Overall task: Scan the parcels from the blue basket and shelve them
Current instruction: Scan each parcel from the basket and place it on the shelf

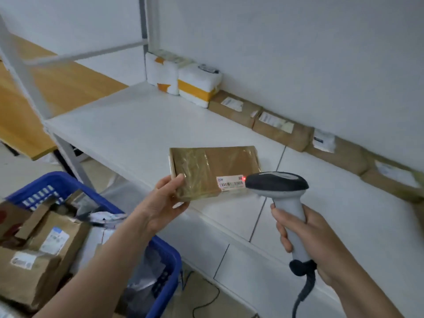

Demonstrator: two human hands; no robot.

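Parcel (206,168) corner hidden behind scanner (278,183); label (230,182) print unreadable

desk: wooden one (57,88), seen off to the left
wall: plain white (298,53)
cable: black (206,303), left lying on the floor (18,173)

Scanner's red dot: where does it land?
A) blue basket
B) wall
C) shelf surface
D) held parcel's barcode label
D: the red dot glows at the right edge of the barcode label on the parcel in the left hand, just ahead of the scanner.
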